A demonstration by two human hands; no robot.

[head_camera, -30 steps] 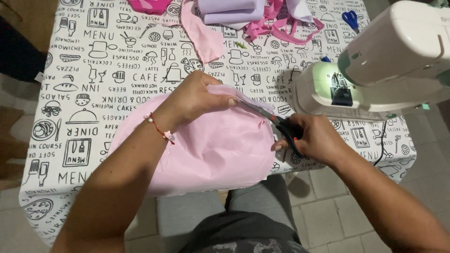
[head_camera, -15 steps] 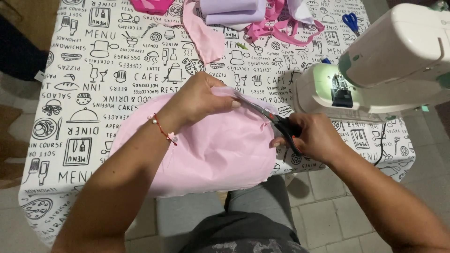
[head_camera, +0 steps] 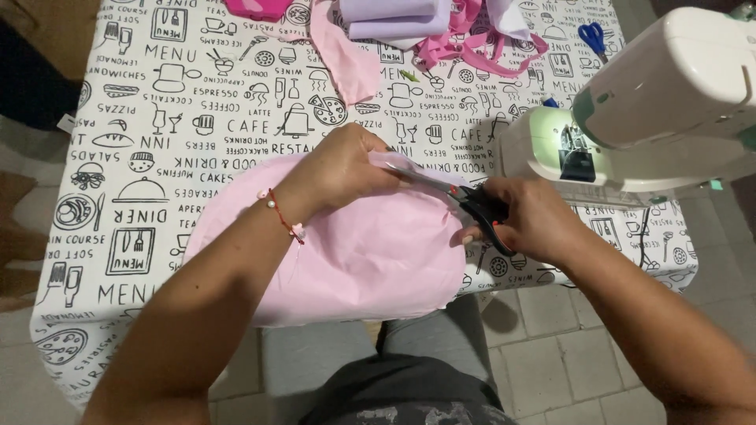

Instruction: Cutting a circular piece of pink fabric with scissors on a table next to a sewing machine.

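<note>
Pink fabric (head_camera: pixel 362 252) drapes over the near table edge and into the lap of a seated person, who cuts it with both hands at work. The left hand (head_camera: pixel 342 169) is curled shut around the cloth's upper edge, pinching and lifting it so the material stays taut where the blades meet it. At three o'clock from that grip, the right hand (head_camera: pixel 531 220) is closed through the black handles of a pair of scissors (head_camera: pixel 453 193), whose blades point towards nine o'clock and slip along the raised edge; how far apart the blades stand cannot be told. A red cord bracelet (head_camera: pixel 282 214) with pale beads circles the left wrist. The work sits on a white tablecloth (head_camera: pixel 157 118) printed with black café drawings. At two o'clock a white sewing machine (head_camera: pixel 669 102) stands with its needle lamp lit, close enough to reach without rising. Farther off, at twelve o'clock, lie a loose pink strip (head_camera: pixel 342 55), folded lilac cloth (head_camera: pixel 394 16) and tangled hot-pink straps (head_camera: pixel 472 43), with blue-handled scissors (head_camera: pixel 592 35) parked at one o'clock, clear of the cutting.
</note>
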